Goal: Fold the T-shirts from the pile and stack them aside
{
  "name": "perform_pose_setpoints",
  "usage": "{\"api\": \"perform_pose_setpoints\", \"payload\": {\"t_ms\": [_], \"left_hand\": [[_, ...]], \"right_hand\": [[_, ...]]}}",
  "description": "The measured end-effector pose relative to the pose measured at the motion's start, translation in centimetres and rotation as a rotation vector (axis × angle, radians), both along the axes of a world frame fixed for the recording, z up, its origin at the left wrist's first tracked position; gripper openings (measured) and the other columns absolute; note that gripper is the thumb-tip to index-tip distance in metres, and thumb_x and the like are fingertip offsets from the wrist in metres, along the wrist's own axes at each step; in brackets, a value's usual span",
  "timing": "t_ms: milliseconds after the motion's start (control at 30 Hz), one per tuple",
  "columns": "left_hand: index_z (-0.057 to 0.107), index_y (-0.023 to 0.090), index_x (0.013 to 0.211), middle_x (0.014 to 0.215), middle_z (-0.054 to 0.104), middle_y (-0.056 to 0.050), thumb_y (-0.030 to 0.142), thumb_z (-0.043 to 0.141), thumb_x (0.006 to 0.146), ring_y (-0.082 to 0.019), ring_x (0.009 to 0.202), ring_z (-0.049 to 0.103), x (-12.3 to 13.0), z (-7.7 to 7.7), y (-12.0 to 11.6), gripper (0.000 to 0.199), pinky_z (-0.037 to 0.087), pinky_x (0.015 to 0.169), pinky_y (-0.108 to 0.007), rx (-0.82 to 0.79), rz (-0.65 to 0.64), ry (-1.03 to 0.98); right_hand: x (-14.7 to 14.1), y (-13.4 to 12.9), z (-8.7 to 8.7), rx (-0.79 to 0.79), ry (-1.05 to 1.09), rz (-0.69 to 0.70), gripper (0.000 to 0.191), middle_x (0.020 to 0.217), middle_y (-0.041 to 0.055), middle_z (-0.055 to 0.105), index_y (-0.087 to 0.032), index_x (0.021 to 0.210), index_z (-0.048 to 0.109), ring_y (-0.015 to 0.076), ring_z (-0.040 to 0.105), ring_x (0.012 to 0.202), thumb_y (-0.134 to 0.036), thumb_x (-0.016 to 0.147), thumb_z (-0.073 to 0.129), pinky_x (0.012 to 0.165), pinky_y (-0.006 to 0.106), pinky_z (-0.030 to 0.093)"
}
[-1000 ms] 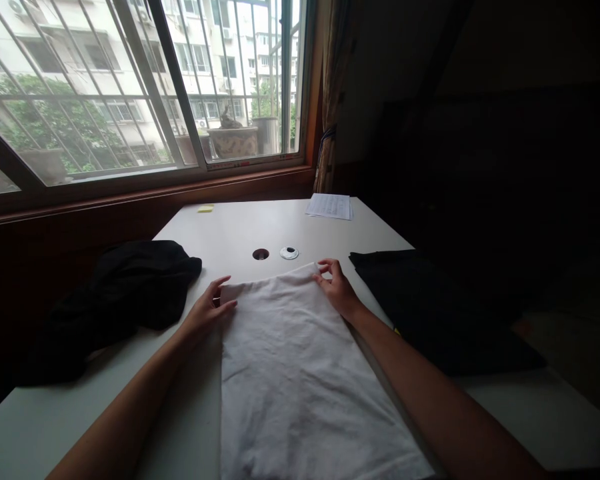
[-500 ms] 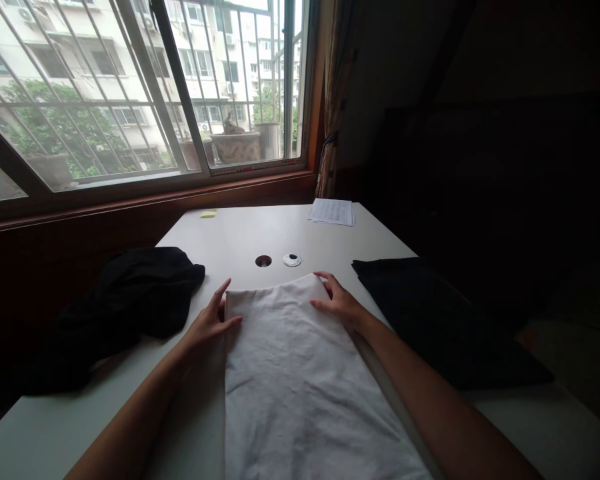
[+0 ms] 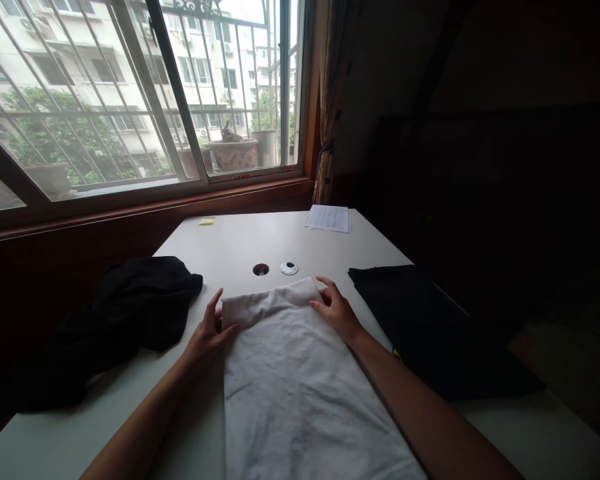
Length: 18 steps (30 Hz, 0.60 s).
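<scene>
A long piece of white cloth (image 3: pixel 300 387) lies lengthwise on the white table (image 3: pixel 240 243), with small wrinkles over its surface. At its far left corner is my left hand (image 3: pixel 213 330), fingers apart, the thumb resting on the cloth's edge. My right hand (image 3: pixel 336 308) is at the far right corner, its fingers spread and the thumb touching the top of the cloth. Both hands sit beside the far edge, which slants up slightly to the right. The fingertips behind the edge are partly hidden.
Crumpled black cloth (image 3: pixel 145 300) lies on the left. Flat dark cloth (image 3: pixel 430 320) covers part of the right side. Beyond the white cloth are a cable hole (image 3: pixel 261 269), a round cap (image 3: pixel 289 268), a yellow note (image 3: pixel 207 221) and paper sheets (image 3: pixel 329 219).
The view has shifted slightly, so the table sits a little lower. Both hands remain at the far corners of the white cloth, with hardly any change in pose.
</scene>
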<state>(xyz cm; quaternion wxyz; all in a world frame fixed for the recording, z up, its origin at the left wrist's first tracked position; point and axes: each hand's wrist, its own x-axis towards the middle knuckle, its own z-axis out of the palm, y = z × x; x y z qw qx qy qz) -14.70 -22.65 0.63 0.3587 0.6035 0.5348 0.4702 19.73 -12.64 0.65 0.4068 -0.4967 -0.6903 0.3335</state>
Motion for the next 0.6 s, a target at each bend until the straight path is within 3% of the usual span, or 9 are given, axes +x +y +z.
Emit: {"api": "perform_pose_setpoints", "payload": {"t_ms": [133,300,400,500,600], "left_hand": [[0.009,0.031,0.161,0.127,0.065,-0.012,0.045,0.072,0.088,-0.026,0.097,0.074,0.0,0.0,-0.1,0.097,0.062,0.08,-0.04,-0.003,0.043,-0.058],[0.009,0.035,0.16,0.125,0.061,-0.011,0.046,0.068,0.091,-0.023,0.087,0.074,-0.4,0.0,-0.1,0.092,0.062,0.07,-0.035,0.008,0.106,-0.046],[0.012,0.035,0.16,0.125,0.06,-0.01,0.047,0.067,0.091,-0.022,0.083,0.074,-0.8,-0.3,0.0,0.089,0.062,0.067,-0.035,0.022,0.136,-0.036],[0.015,0.035,0.159,0.126,0.06,-0.01,0.048,0.068,0.09,-0.022,0.083,0.074,-1.1,-0.6,0.2,0.088,0.062,0.07,-0.037,0.022,0.15,-0.033],[0.015,0.032,0.159,0.129,0.06,-0.011,0.048,0.069,0.089,-0.024,0.088,0.074,-1.2,-0.4,0.3,0.09,0.063,0.074,-0.039,-0.005,0.152,-0.035]], "right_hand": [[0.3,-0.3,0.7,-0.068,-0.073,0.088,0.074,0.102,0.002,0.07,-0.028,0.15,0.039,0.0206,0.067,0.087,-0.04,0.083,0.068,0.086,0.036,0.053],[0.4,-2.1,2.5,-0.179,-0.285,0.216,0.09,0.136,0.0135,0.059,-0.028,0.153,0.039,0.0319,0.059,0.123,-0.038,0.073,0.079,0.102,0.047,0.047],[0.2,-4.1,2.9,-0.189,-0.234,0.284,0.092,0.15,0.0133,0.048,-0.031,0.155,0.034,0.0327,0.049,0.136,-0.033,0.074,0.078,0.111,0.049,0.041],[0.4,-6.4,2.8,-0.205,-0.122,0.269,0.088,0.157,0.0099,0.041,-0.033,0.156,0.03,0.0298,0.043,0.143,-0.033,0.078,0.073,0.115,0.047,0.038],[1.1,-8.5,3.0,-0.326,-0.098,0.195,0.09,0.153,0.0118,0.045,-0.032,0.157,0.026,0.0304,0.049,0.138,-0.033,0.08,0.071,0.111,0.048,0.042]]}}
